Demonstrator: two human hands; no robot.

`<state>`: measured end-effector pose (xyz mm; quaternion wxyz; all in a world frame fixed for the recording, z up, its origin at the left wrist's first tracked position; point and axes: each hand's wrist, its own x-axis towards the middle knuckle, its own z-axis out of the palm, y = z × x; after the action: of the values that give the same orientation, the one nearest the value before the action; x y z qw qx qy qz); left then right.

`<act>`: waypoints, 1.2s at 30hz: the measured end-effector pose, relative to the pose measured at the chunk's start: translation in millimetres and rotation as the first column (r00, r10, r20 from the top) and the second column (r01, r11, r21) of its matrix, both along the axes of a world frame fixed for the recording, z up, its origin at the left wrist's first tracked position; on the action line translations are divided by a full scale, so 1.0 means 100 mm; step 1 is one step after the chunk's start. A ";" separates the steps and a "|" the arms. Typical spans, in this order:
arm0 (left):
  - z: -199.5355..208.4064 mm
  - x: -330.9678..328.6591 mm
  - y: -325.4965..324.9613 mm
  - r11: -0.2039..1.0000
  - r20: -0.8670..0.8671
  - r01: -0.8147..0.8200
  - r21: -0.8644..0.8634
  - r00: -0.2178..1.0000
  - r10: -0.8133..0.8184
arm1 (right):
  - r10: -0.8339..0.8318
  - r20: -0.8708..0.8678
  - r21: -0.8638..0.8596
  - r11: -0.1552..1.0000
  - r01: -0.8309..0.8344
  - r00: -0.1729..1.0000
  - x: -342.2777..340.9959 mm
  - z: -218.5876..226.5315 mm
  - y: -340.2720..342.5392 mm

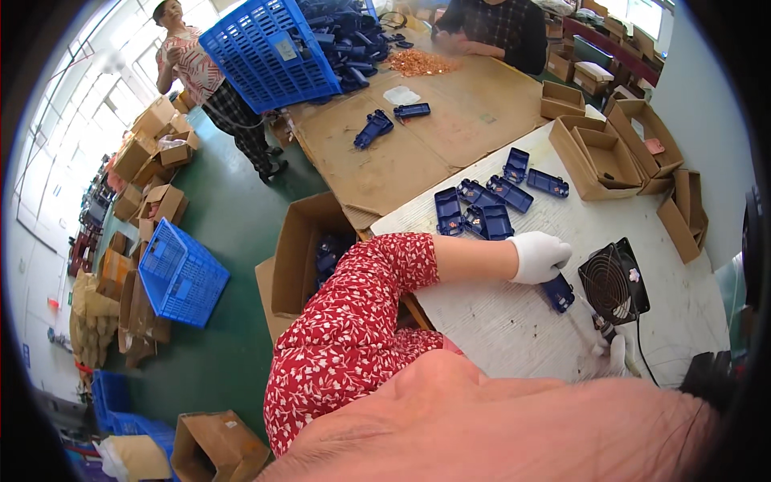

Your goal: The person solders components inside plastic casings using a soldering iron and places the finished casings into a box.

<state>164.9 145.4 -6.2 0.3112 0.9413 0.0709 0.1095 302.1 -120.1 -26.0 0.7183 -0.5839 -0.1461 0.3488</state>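
My left hand [540, 257], in a white glove, is closed on the upper end of a dark blue plastic housing [558, 295] on the white worktable. Nearer the right edge, my gloved right hand [619, 355] is partly hidden by the blurred skin in front. It grips a slim tool with a dark handle and a thin metal tip, which looks like a soldering iron [604, 328]. The tip points toward the housing. Beyond my left wrist lie several open blue housings [496, 222] with small metal parts inside.
A black fan [615, 281] with a cable stands beside the tool. Cardboard trays [598, 157] line the table's far right. Left of my arm is a cardboard box [301, 249] holding blue parts. A tilted blue crate [269, 56] spills housings opposite. Two people are beyond the tables.
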 end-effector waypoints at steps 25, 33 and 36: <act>-0.04 0.12 0.02 0.997 0.040 0.037 0.064 0.998 -0.040 | 0.029 0.278 -0.103 0.995 0.000 0.960 -0.18 0.17 0.18; 0.00 0.09 0.01 0.998 0.043 0.031 0.062 0.999 -0.034 | 0.035 0.288 -0.105 0.994 -0.005 0.957 -0.18 0.16 0.20; 0.01 0.10 0.01 0.997 0.042 0.036 0.062 0.998 -0.038 | 0.033 0.287 -0.111 0.994 -0.001 0.957 -0.19 0.18 0.21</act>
<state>174.6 146.1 -4.7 0.2857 0.9490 0.0433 0.1261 283.4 -99.6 -8.3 0.6533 -0.6657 -0.2348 0.2737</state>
